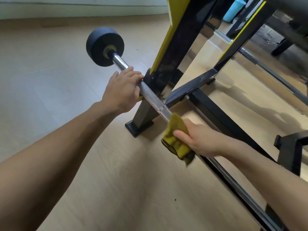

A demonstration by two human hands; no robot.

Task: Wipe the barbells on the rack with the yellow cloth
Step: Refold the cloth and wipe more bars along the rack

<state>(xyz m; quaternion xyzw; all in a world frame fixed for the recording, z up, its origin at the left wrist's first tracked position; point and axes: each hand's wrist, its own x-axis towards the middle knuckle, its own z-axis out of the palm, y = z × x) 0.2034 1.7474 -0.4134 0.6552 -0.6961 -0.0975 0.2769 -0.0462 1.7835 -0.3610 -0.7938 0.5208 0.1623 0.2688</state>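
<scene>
Two bare hands on a chrome barbell at a black-and-yellow rack, one of them wrapped in a yellow cloth.

Head view: the barbell (150,95) is a shiny steel bar with a cross-hatched knurled stretch and a smooth band, ending in a round matte black weight (102,45) with a dull yellow collar; it lies slanted across the rack (168,52), whose square black tubes carry yellow panels and stand on a pale wood-grain floor (50,64). The left hand (120,90), arm stretched forward, curls its fingers over the bar beside the rack upright. The right hand (198,139) grips the bunched, fuzzy yellow cloth (177,137) around the bar, thumb pressed on top.
</scene>
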